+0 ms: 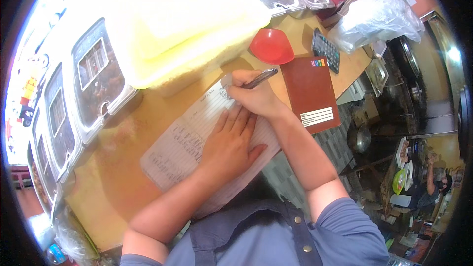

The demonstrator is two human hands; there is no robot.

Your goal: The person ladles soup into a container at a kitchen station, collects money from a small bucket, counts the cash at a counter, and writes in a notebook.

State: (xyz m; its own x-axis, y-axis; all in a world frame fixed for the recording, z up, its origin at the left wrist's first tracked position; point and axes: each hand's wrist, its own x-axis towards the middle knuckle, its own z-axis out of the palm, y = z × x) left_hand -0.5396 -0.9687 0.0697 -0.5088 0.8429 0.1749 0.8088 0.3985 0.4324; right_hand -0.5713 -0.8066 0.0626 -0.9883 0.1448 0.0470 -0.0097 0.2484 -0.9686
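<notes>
An open lined notebook [192, 125] with handwriting on its pages lies slanted on the counter before me. My right hand [255, 94] grips a dark pen [263, 77], its fingers at the upper part of the page; the pen's tip is hidden behind them. Flat on the page below it rests my left hand [231, 140], palm down with its fingers slightly apart and its fingertips close to the right hand. A brown-red notebook [308, 88] with white label lines lies just right of my right forearm. Above that stands a red plastic bowl [273, 46].
Clear lidded food containers [98, 77] line the counter's far and left sides, beside a large yellow-rimmed tub [196, 59]. A calculator [327, 51] and plastic bags [373, 18] are at upper right. Another person [432, 188] is at the lower right, near a green bowl [398, 181].
</notes>
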